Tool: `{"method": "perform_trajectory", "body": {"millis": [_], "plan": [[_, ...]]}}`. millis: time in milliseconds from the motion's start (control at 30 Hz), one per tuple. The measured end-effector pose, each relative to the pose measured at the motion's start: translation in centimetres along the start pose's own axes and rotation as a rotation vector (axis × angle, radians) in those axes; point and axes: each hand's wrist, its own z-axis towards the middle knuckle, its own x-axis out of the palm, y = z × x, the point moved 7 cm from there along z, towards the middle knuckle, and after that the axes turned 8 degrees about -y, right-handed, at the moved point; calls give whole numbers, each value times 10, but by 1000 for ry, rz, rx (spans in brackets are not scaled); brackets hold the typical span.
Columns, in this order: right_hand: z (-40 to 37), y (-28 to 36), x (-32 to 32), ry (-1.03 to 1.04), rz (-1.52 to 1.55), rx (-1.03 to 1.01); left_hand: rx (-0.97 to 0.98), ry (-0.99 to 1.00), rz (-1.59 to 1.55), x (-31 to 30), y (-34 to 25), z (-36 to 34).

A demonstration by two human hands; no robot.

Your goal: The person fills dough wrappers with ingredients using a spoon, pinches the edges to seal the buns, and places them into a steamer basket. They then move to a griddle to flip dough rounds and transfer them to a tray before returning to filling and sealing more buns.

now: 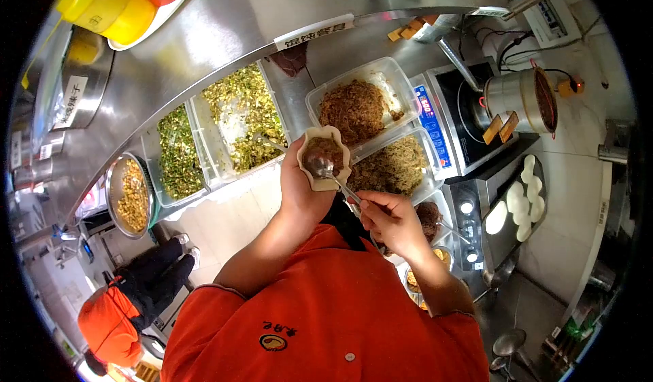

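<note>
Here, mid-frame, my left hand point(298, 190) curls around a soft, wavy-edged dough wrapper point(344, 159) (brown, lumpy filling point(318, 144) inside), while my right hand point(394, 220) grips a shiny metal spoon point(349, 192) at the filling.

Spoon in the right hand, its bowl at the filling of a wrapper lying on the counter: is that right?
Not quite: the wrapper is held in the left hand, as the head view shows. The right hand does hold the spoon at the filling.

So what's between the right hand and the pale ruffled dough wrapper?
The head view shows a shiny metal spoon: handle in the right hand, bowl inside the dough wrapper.
</note>
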Motion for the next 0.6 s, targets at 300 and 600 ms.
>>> {"method": "perform_trajectory", "body": {"millis": [300,600], "plan": [[-3,-17,-1,181,458,316,-95,-62,37,-10,-1,-7],[-1,-16,-7,171,480,337,-145,-11,18,-10,11,-9]]}}
